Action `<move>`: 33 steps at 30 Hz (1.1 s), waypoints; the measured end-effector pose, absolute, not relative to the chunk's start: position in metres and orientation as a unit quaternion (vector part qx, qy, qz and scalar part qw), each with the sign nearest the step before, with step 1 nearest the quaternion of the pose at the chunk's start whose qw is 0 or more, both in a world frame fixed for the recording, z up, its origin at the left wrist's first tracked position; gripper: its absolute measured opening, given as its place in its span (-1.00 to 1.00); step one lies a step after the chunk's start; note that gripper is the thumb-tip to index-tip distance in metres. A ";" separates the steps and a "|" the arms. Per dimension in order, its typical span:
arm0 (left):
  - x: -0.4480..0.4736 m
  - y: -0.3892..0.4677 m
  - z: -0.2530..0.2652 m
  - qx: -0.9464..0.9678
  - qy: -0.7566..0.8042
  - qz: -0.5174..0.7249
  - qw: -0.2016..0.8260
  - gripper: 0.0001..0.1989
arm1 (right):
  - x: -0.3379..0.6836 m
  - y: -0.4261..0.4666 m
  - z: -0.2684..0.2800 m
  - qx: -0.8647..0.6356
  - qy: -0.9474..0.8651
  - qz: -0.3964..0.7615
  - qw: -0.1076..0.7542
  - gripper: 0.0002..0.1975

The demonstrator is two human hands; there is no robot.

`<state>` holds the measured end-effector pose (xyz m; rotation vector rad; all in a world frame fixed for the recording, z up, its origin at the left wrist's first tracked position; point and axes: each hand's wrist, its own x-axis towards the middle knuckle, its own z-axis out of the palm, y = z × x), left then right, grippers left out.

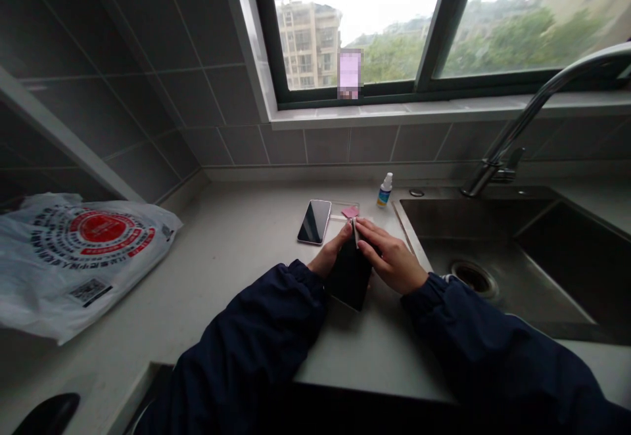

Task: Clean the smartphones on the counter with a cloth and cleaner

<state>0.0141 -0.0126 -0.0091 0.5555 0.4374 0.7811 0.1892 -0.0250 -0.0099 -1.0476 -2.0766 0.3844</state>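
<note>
A flat black-screened device (349,276), a phone or small tablet, is tilted up between my hands above the counter. My left hand (329,252) grips its left edge, with the thumb near the top. My right hand (392,261) presses a small white cloth (355,234) against the upper part of the screen, its fingers closed together over it. Just beyond my hands lies a pink piece of cloth or paper (350,212) on a clear, flat case-like item (338,217). To the left a phone (314,221) rests screen up. A small white bottle with a blue label (385,190) stands upright behind my right hand.
A steel sink (409,228) with a tall chrome faucet (507,134) is on the right. A white plastic bag with red print (89,251) lies on the pale counter (221,238) at the left. Tiled wall and a window are behind. A black object (46,415) sits at bottom left.
</note>
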 end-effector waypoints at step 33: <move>0.008 -0.013 -0.002 0.210 0.253 0.471 0.819 -0.05 | 0.155 -0.067 -0.004 -0.212 -0.883 0.049 0.415 -0.68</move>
